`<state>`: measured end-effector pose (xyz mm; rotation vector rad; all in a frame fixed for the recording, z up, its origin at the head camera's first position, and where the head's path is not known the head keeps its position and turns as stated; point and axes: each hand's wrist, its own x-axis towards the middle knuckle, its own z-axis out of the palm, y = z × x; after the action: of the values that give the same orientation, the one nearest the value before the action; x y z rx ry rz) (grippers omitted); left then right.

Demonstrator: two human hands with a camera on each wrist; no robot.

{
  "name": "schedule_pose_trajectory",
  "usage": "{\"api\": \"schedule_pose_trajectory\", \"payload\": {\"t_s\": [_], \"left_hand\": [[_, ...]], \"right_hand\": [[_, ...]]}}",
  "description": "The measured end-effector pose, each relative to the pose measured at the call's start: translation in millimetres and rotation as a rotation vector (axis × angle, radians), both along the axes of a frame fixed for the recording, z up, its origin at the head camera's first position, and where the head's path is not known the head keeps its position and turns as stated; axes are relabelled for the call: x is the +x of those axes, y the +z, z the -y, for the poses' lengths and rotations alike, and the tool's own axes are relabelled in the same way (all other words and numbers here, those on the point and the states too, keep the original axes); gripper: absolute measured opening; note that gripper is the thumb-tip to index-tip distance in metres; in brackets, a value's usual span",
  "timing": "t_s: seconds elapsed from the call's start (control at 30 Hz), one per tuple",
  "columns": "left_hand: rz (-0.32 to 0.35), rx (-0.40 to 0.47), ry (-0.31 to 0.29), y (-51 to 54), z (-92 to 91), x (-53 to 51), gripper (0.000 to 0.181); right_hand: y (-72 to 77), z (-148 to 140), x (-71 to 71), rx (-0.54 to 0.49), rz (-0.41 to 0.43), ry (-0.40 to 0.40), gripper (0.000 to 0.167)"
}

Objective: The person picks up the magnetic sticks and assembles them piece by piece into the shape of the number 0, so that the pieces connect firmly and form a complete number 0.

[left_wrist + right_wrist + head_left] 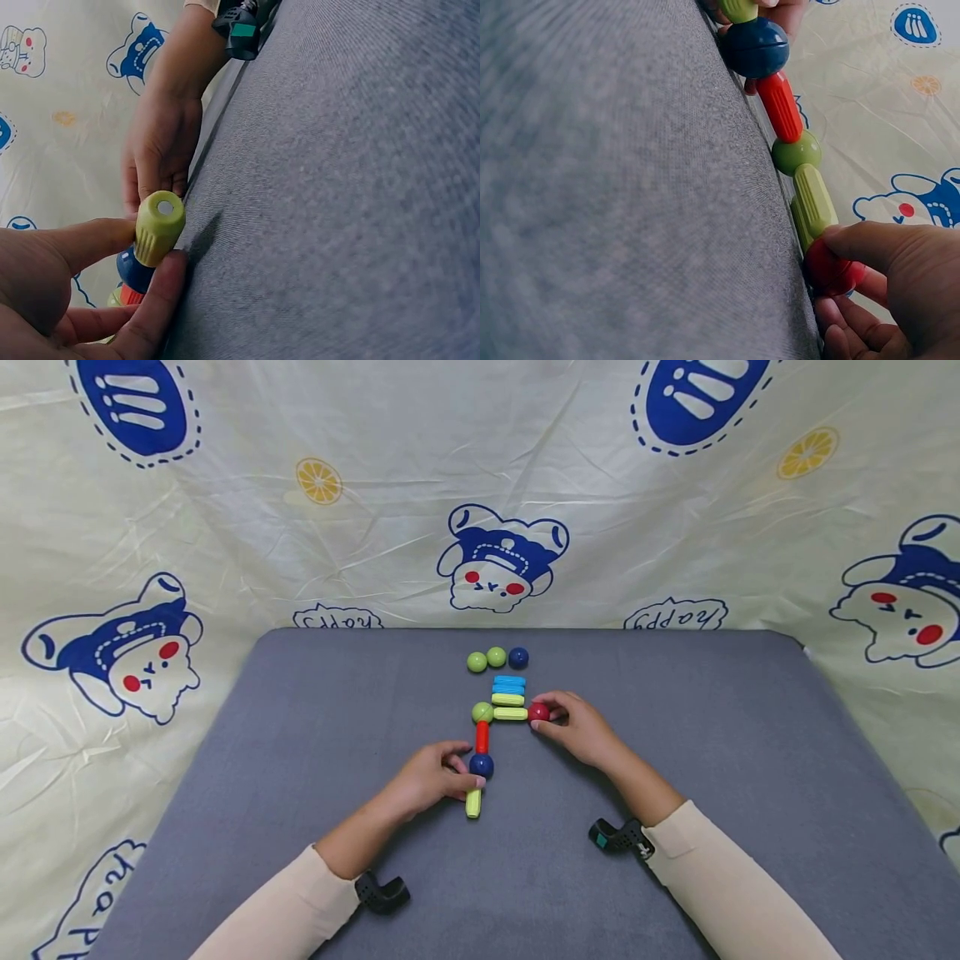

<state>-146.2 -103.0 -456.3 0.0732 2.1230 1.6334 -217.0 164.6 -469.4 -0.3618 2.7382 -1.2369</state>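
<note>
A chain of toy building sticks and balls lies on the grey table. My left hand (435,775) pinches the near yellow-green stick (160,225) where it meets a dark blue ball (482,766); a pale disc shows in the stick's end. From that ball a red stick (779,107) leads to a green ball (796,153). A second yellow-green stick (511,714) runs right from the green ball to a red ball (831,268). My right hand (581,727) holds the red ball between thumb and fingers.
Just behind the chain lie two blue sticks (509,685) and another yellow-green stick (508,700). Farther back are two loose green balls (477,662) and a dark blue ball (518,658). A patterned sheet (390,560) hangs behind the table (337,693).
</note>
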Motion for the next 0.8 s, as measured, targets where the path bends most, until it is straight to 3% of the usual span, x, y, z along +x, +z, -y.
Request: {"api": "schedule_pose_trajectory", "payload": {"t_s": [0.3,0.53,0.8], "left_hand": [[-0.022,-0.016,0.025,-5.2,-6.0,0.7,0.050],[-0.019,-0.046,-0.025,-1.6,-7.8,5.1,0.048],[-0.009,-0.042,-0.019,-5.9,-9.6,6.8,0.049]], "right_hand": [[-1.2,0.4,0.0,-0.010,-0.001,0.005,0.039],[-2.1,-1.6,-0.3,-0.017,-0.011,0.014,0.039],[-4.1,-2.0,0.2,-0.021,-0.035,0.021,0.039]]}}
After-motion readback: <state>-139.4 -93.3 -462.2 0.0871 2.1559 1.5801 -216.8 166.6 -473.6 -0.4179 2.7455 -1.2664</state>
